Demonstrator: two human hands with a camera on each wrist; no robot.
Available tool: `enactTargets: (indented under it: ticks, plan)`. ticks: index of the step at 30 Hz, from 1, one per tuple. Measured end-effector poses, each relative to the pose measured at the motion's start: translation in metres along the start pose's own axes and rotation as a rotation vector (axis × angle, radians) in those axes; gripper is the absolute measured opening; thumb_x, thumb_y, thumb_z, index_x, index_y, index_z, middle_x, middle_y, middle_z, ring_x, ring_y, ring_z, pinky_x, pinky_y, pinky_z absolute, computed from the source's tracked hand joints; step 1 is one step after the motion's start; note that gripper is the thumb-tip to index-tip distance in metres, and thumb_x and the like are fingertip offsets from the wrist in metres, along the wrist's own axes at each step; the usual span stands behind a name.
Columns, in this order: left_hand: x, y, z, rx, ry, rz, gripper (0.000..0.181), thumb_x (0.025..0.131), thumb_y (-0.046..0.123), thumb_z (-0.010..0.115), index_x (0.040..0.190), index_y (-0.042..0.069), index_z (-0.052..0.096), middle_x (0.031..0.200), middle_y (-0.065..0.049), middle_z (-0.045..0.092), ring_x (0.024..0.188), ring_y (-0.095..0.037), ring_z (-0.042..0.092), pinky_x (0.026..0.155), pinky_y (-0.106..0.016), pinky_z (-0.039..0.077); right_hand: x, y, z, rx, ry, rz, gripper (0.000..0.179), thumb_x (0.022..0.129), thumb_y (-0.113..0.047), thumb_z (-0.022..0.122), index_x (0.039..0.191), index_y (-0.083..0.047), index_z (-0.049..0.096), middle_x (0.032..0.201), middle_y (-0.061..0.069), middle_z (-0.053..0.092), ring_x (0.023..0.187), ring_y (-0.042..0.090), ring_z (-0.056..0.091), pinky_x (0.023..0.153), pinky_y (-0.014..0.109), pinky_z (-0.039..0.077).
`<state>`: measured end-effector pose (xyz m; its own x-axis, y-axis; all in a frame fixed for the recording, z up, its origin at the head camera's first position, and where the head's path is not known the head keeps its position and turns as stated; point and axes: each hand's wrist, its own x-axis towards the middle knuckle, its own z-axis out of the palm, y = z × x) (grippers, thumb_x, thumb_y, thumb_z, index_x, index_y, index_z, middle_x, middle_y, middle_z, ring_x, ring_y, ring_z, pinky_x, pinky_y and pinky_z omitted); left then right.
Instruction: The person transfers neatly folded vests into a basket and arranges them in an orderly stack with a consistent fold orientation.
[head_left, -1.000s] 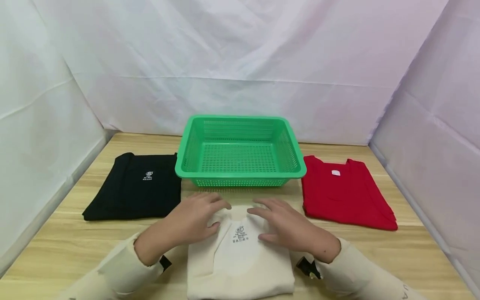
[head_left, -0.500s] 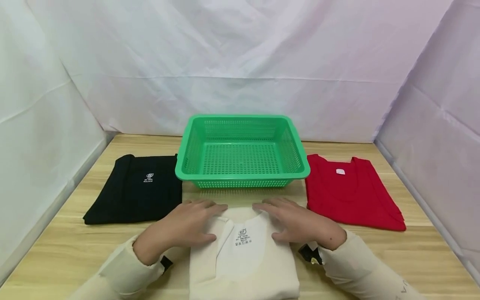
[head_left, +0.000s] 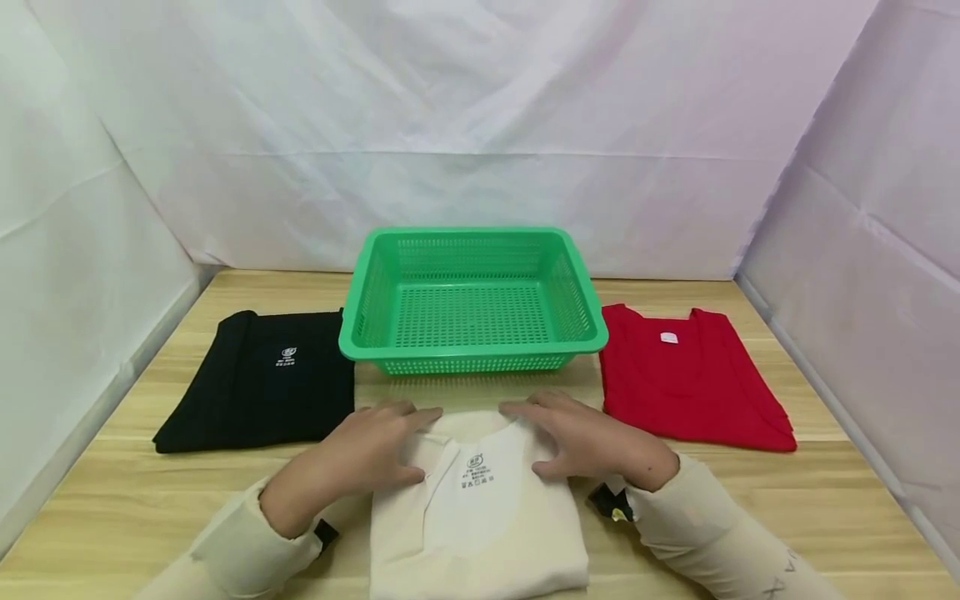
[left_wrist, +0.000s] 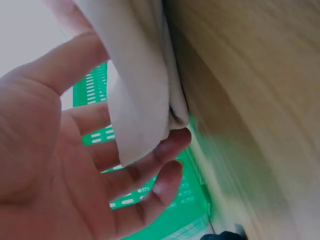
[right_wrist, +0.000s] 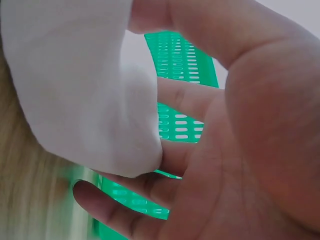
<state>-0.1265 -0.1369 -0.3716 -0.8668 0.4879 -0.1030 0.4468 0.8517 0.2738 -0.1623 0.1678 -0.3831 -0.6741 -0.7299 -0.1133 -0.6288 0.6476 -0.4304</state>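
Note:
A folded cream undershirt point(head_left: 480, 542) lies at the near middle of the table in the head view, neckline towards the basket, with dark print inside the collar. My left hand point(head_left: 375, 446) is at its far left corner, thumb on top and fingers curled round the far edge. Across from it, my right hand point(head_left: 588, 437) holds the far right corner in the same way. In the left wrist view the cream fabric point(left_wrist: 135, 75) lies between thumb and fingers. The right wrist view shows the fingers partly hidden behind the fabric point(right_wrist: 80, 100).
Just beyond the undershirt stands a green plastic basket point(head_left: 472, 352) with nothing in it. On its left lies a folded black shirt point(head_left: 258, 400), on its right a folded red shirt point(head_left: 693, 392). White cloth walls point(head_left: 465, 192) bound the wooden table point(head_left: 97, 517) behind and at both sides.
My hands have moved from over the collar out to the undershirt's far corners, settling round its edge. The undershirt stays in place; the head view has shifted slightly.

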Motion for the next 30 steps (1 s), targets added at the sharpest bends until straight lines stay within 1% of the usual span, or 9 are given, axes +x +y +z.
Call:
enactTargets:
  ticks: [5, 8, 11, 13, 16, 18, 21, 26, 30]
  plan:
    - [-0.001, 0.000, 0.001, 0.011, -0.005, -0.030, 0.072, 0.073, 0.037, 0.087, 0.138, 0.017, 0.060, 0.111, -0.002, 0.066, 0.099, -0.019, 0.061, 0.085, -0.047, 0.050, 0.001, 0.000, 0.002, 0.008, 0.001, 0.015, 0.074, 0.082, -0.019, 0.076, 0.149, -0.017, 0.046, 0.123, 0.002, 0.056, 0.109, 0.014, 0.049, 0.090, 0.033, 0.049]
    - [0.000, -0.002, 0.002, -0.001, -0.010, -0.037, 0.072, 0.072, 0.040, 0.088, 0.136, 0.016, 0.061, 0.112, -0.002, 0.066, 0.101, -0.018, 0.061, 0.089, -0.050, 0.050, 0.001, 0.000, 0.002, 0.016, 0.003, 0.024, 0.074, 0.081, -0.018, 0.077, 0.148, -0.016, 0.047, 0.122, 0.002, 0.057, 0.107, 0.014, 0.050, 0.088, 0.032, 0.050]
    - [0.001, -0.006, 0.003, -0.048, -0.018, -0.051, 0.070, 0.072, 0.040, 0.088, 0.132, 0.015, 0.062, 0.112, -0.001, 0.066, 0.097, -0.017, 0.060, 0.087, -0.047, 0.051, 0.002, 0.000, 0.002, 0.029, 0.005, 0.022, 0.072, 0.082, -0.018, 0.077, 0.148, -0.016, 0.048, 0.122, 0.001, 0.058, 0.105, 0.013, 0.050, 0.087, 0.031, 0.050]
    - [0.002, -0.008, 0.003, -0.100, -0.030, -0.055, 0.068, 0.072, 0.038, 0.089, 0.129, 0.013, 0.063, 0.110, -0.001, 0.065, 0.093, -0.016, 0.059, 0.084, -0.043, 0.051, 0.002, 0.000, 0.002, 0.035, 0.007, 0.016, 0.070, 0.082, -0.017, 0.075, 0.147, -0.016, 0.048, 0.122, 0.001, 0.058, 0.103, 0.012, 0.051, 0.087, 0.030, 0.050]
    - [0.003, -0.010, 0.001, -0.166, -0.055, -0.051, 0.063, 0.073, 0.035, 0.088, 0.126, 0.012, 0.063, 0.106, 0.002, 0.064, 0.088, -0.014, 0.056, 0.081, -0.038, 0.051, 0.003, 0.000, 0.002, 0.041, 0.006, 0.016, 0.068, 0.083, -0.016, 0.073, 0.146, -0.017, 0.049, 0.122, 0.000, 0.058, 0.102, 0.011, 0.051, 0.086, 0.029, 0.049]
    - [0.003, -0.011, 0.001, -0.191, -0.064, -0.042, 0.061, 0.074, 0.033, 0.088, 0.125, 0.012, 0.062, 0.105, 0.002, 0.064, 0.087, -0.013, 0.055, 0.079, -0.037, 0.050, 0.003, -0.001, 0.003, 0.043, 0.002, 0.011, 0.067, 0.084, -0.015, 0.072, 0.147, -0.018, 0.048, 0.125, 0.000, 0.058, 0.103, 0.012, 0.050, 0.085, 0.029, 0.049]
    - [0.001, -0.011, 0.000, -0.189, -0.064, -0.054, 0.060, 0.075, 0.034, 0.088, 0.125, 0.014, 0.061, 0.102, 0.004, 0.064, 0.085, -0.012, 0.055, 0.077, -0.036, 0.050, 0.005, -0.002, 0.003, 0.039, -0.003, 0.000, 0.067, 0.087, -0.016, 0.073, 0.148, -0.018, 0.047, 0.131, 0.001, 0.057, 0.107, 0.014, 0.051, 0.087, 0.030, 0.051]
    - [0.001, -0.010, -0.001, -0.186, -0.066, -0.084, 0.058, 0.076, 0.037, 0.086, 0.124, 0.019, 0.059, 0.096, 0.006, 0.064, 0.081, -0.012, 0.055, 0.073, -0.035, 0.049, 0.007, -0.003, 0.000, 0.042, -0.019, -0.008, 0.069, 0.087, -0.016, 0.075, 0.149, -0.018, 0.045, 0.140, 0.001, 0.055, 0.120, 0.018, 0.052, 0.095, 0.035, 0.051]
    - [0.003, -0.008, 0.001, -0.173, -0.048, -0.050, 0.052, 0.077, 0.035, 0.086, 0.121, 0.022, 0.059, 0.095, 0.009, 0.064, 0.081, -0.010, 0.056, 0.072, -0.033, 0.048, 0.006, -0.003, 0.000, 0.076, -0.021, 0.001, 0.068, 0.086, -0.015, 0.078, 0.147, -0.017, 0.047, 0.138, 0.002, 0.057, 0.117, 0.017, 0.054, 0.093, 0.035, 0.051]
